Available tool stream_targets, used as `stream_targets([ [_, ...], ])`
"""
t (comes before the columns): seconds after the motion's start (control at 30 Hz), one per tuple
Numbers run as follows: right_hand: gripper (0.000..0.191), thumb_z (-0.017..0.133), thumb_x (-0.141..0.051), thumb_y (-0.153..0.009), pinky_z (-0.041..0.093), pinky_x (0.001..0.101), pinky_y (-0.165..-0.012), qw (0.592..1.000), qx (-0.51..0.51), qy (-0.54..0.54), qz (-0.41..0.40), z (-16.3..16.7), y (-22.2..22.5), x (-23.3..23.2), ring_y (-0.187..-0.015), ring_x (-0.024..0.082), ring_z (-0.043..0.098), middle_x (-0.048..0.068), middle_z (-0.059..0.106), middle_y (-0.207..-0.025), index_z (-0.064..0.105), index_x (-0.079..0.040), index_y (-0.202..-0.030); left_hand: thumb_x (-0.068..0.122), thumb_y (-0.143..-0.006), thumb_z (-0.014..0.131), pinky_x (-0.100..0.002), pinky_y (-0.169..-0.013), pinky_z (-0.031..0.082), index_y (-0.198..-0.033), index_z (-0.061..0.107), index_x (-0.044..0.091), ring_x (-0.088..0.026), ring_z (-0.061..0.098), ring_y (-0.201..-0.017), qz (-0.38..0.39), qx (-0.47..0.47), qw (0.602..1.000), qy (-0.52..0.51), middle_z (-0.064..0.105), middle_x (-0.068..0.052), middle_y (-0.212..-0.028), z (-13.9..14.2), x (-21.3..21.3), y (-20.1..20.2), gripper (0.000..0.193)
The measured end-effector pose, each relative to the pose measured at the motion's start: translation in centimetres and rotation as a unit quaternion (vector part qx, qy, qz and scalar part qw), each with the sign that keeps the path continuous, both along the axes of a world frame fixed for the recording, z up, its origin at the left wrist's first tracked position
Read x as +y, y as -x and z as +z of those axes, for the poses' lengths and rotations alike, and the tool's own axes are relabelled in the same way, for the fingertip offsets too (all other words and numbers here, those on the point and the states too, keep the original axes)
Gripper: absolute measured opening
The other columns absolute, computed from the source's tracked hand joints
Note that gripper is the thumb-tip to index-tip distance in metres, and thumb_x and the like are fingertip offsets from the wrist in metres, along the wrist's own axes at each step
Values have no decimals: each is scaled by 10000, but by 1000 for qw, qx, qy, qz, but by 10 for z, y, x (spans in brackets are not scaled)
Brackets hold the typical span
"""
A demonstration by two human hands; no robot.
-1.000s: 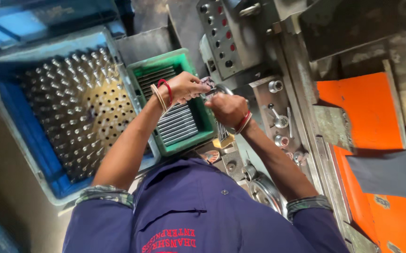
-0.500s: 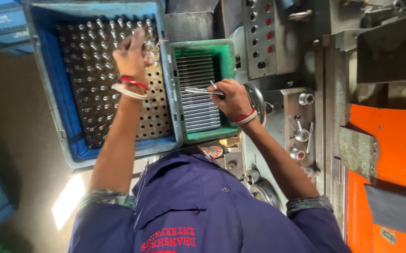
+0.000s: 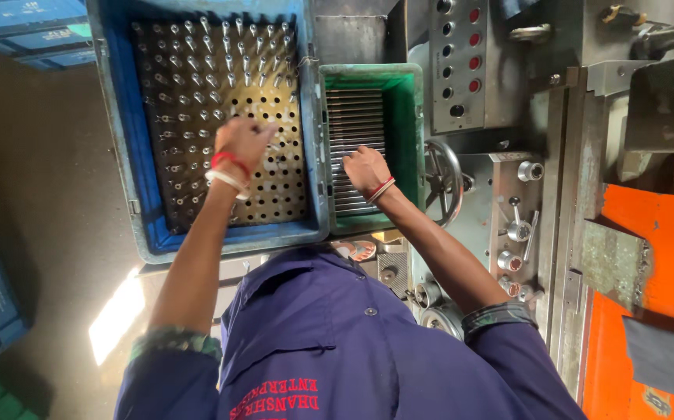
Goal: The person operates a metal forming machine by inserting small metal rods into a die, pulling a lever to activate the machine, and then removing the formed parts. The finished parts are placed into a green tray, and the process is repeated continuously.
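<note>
My left hand [image 3: 245,140] has dropped onto the blue crate's perforated rack [image 3: 274,194], fingers closed, on what I cannot tell, pins just beyond them. My right hand [image 3: 365,167] now presses curled fingers onto rods [image 3: 352,117] in the green bin [image 3: 408,117].

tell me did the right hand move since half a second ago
Yes. The right hand has come off the machine's handwheel side and now rests on the metal rods in the green crate.

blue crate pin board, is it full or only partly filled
Partly filled. On the perforated board in the blue crate, metal pins fill the far rows; near holes stand empty.
</note>
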State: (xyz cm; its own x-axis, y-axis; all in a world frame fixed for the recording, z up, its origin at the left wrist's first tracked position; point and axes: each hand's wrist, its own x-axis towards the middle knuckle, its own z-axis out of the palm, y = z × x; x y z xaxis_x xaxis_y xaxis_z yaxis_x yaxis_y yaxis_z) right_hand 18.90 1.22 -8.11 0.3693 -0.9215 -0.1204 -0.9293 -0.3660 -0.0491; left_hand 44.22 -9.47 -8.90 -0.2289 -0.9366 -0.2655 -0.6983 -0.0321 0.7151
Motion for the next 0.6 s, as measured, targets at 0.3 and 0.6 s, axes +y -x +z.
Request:
stream_targets([
  [0.3,87,677,-88,-839,527,423,-760,977,-177,96,-64,14,-9,36,-786,327,626,117,643,-761,616,-58,-785,429,-957,722,-482,-681,565,-851,772,46,-355,716,-746,-132,-216,967,22,729,-201,-812,-29,-56,84,401],
  [0.6,165,812,-110,-857,516,368,-727,925,-304,129,-189,120,10,27,-789,273,637,74,731,-909,731,-85,-998,403,-959,730,-413,-592,526,-857,800,92,-261,666,-616,-224,-22,958,178,720,-150,-705,72,-34,29,334],
])
